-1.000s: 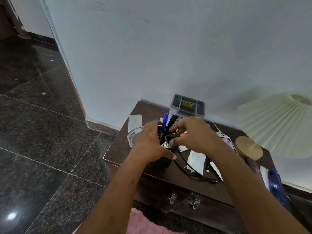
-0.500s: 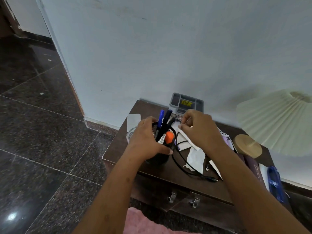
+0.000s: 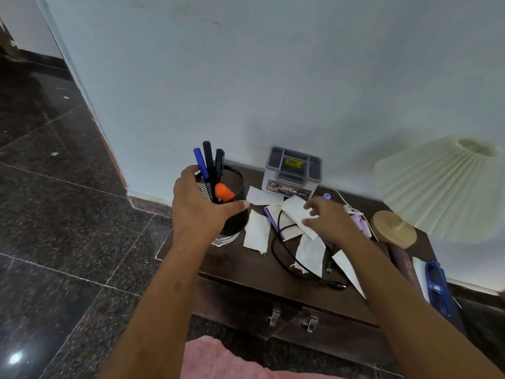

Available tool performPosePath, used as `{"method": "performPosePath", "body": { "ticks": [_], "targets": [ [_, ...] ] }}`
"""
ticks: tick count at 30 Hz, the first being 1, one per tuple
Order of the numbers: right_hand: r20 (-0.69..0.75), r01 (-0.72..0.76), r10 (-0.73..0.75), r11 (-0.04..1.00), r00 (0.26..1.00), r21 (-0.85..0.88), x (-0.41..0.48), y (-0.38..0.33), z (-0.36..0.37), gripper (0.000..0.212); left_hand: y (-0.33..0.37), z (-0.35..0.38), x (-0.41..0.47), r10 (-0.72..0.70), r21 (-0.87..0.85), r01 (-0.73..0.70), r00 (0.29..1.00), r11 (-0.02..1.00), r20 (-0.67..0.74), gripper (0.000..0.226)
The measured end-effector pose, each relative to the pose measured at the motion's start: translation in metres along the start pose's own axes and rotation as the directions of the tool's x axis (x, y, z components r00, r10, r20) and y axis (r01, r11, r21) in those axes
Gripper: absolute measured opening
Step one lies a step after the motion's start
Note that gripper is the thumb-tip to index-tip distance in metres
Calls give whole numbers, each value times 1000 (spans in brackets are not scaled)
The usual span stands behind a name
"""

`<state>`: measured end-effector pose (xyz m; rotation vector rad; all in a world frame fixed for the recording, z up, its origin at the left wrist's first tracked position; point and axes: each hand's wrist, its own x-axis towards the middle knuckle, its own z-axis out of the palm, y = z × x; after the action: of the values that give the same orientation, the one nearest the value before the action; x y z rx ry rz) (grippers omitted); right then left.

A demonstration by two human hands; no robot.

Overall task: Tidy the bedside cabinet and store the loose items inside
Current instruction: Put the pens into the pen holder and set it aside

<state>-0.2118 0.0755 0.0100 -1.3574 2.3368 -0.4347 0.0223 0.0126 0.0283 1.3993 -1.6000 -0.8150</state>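
Note:
My left hand (image 3: 199,206) grips a black mesh pen holder (image 3: 232,184) and holds it above the left end of the dark wooden bedside cabinet (image 3: 240,263). Several pens (image 3: 208,162) and an orange-capped marker (image 3: 222,191) stand in it. My right hand (image 3: 332,218) rests on the loose white paper scraps (image 3: 296,212) in the middle of the cabinet top, its fingers pinching one scrap. A black cable (image 3: 289,255) loops among the papers. Two metal handles (image 3: 291,318) show on the cabinet front.
A grey organiser box (image 3: 292,170) stands against the wall. A glass dish (image 3: 225,239) sits under the holder. On the right are a pleated lamp (image 3: 442,187) with its wooden base (image 3: 393,228), a white cord with pink pieces (image 3: 358,220), books and a blue case (image 3: 437,288).
My left hand has lifted the pen holder up and to the left. My right hand let go of the orange marker into the holder and moved right onto the paper scraps.

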Motion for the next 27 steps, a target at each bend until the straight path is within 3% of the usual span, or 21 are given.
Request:
{"method": "performPosePath", "body": {
  "ticks": [3,5,17,23,27],
  "targets": [
    [171,22,10,983,985,-184,1,5,23,69,-1,0,-2,10,13,-10,1000,1000,19,98],
    [202,15,31,975,979,-220,2,8,32,80,-1,0,-2,14,17,-15,1000,1000,23,99],
    [-66,155,-212,863,975,-480,-6,5,59,29,-2,7,-5,64,37,-66,995,997,72,95],
    [-92,132,-162,955,983,-265,1,16,46,52,-3,10,-6,69,45,-73,994,996,89,96],
    [-201,71,-61,996,978,45,11,27,13,43,-3,12,-7,70,52,-74,994,996,81,96]
  ]
}}
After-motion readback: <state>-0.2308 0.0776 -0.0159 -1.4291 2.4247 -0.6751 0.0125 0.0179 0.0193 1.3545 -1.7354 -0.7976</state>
